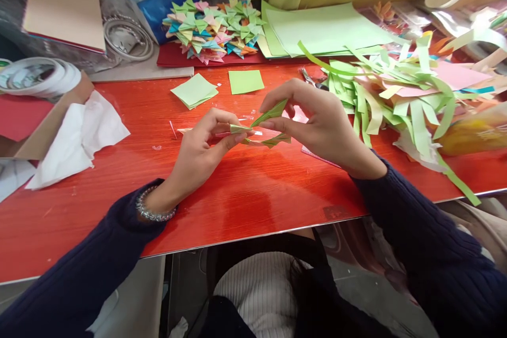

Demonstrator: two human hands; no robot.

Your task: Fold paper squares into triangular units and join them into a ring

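Between my two hands, just above the red table, is a piece of folded green paper. My left hand [208, 142] is closed in a pinch on one end of a folded paper chain [273, 141], whose linked green units hang toward the right. A folded green paper unit [273, 112] is pinched between the thumb and fingers of my right hand [312, 113]. Its tip meets the paper at my left fingertips; whether it is tucked in I cannot tell. Behind my hands lie a small stack of pale green paper squares [195, 90] and one brighter green square [246, 82].
Scissors [307, 77] lie behind my right hand. Green paper strips [368, 90] heap on the right. Folded multicoloured paper rings [214, 26] and large green sheets [320, 29] sit at the back. White tape rolls [39, 76] and a crumpled tissue [79, 137] are on the left.
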